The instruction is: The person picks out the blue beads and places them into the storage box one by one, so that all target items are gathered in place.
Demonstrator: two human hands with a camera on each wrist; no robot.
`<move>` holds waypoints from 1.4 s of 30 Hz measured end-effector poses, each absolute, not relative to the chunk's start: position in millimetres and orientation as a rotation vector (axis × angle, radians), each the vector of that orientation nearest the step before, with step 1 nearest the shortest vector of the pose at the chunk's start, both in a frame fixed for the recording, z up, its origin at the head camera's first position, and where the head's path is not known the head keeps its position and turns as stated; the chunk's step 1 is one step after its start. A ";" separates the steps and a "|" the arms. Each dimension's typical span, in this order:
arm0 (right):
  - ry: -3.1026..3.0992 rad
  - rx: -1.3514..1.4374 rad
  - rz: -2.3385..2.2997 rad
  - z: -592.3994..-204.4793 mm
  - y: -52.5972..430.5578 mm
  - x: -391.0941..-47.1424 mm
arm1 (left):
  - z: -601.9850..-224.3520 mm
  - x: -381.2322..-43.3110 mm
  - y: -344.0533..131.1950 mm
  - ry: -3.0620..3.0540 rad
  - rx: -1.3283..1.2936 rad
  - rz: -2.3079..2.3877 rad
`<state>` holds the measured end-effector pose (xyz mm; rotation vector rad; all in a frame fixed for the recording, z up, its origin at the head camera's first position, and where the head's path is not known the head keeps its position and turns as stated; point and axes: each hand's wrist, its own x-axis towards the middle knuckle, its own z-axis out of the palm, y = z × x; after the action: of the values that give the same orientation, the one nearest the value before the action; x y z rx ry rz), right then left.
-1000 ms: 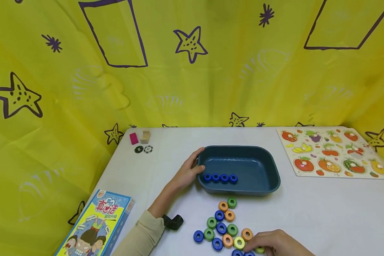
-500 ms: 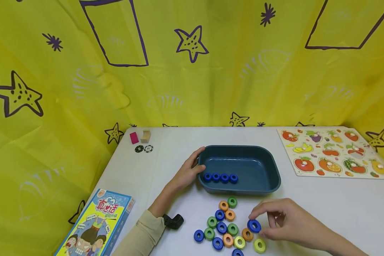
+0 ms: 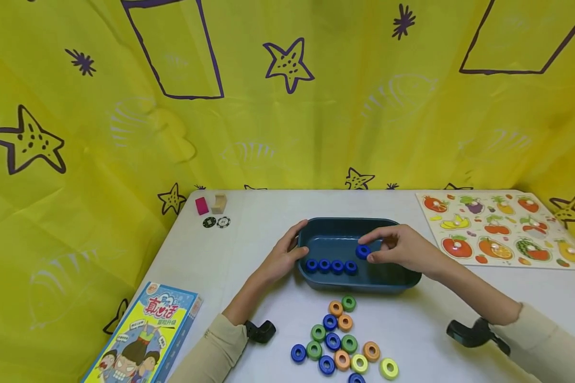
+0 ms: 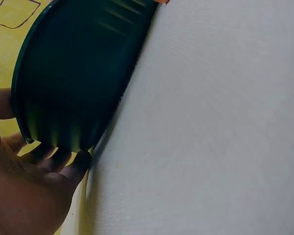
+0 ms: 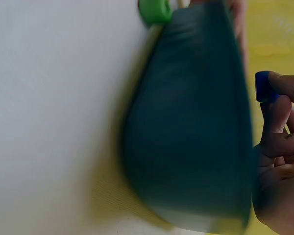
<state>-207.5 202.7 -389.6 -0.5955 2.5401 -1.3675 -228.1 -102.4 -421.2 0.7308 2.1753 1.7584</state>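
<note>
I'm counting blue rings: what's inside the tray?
Four blue rings lie inside in a row; the right hand holds a fifth ring above the tray. What that hand covers on the right can't be seen.

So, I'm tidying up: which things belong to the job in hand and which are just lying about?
In the job:
dark tray, gripped by the left hand
blue ring, pinched by the right hand
four rings in the tray
probably loose rings in front

Apparently idle:
game box
fruit board
pink block
wooden block
two chips
</note>
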 end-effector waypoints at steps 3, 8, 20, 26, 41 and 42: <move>2.510 -0.569 -1.356 -398.3 197.5 -226.6 | -421.7 -228.7 -102.2 2.171 0.729 1.762; 2.474 -0.608 -1.309 -413.8 192.2 -247.6 | -420.5 -227.4 -101.4 2.168 0.730 1.761; 2.384 -0.735 -1.173 -424.8 183.6 -266.6 | -419.7 -227.4 -101.3 2.180 0.737 1.755; 2.357 -0.722 -1.144 -426.8 182.0 -266.3 | -420.3 -227.4 -101.2 2.184 0.720 1.750; 2.468 -0.611 -1.357 -405.7 183.1 -234.6 | -422.2 -229.0 -101.1 2.195 0.724 1.750; 2.486 -0.616 -1.378 -400.3 183.2 -223.9 | -422.4 -229.1 -101.2 2.198 0.723 1.748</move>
<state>-223.9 183.2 -400.3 -0.6157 2.4855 -1.3778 -229.1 -101.2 -422.4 0.7231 2.1981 1.7477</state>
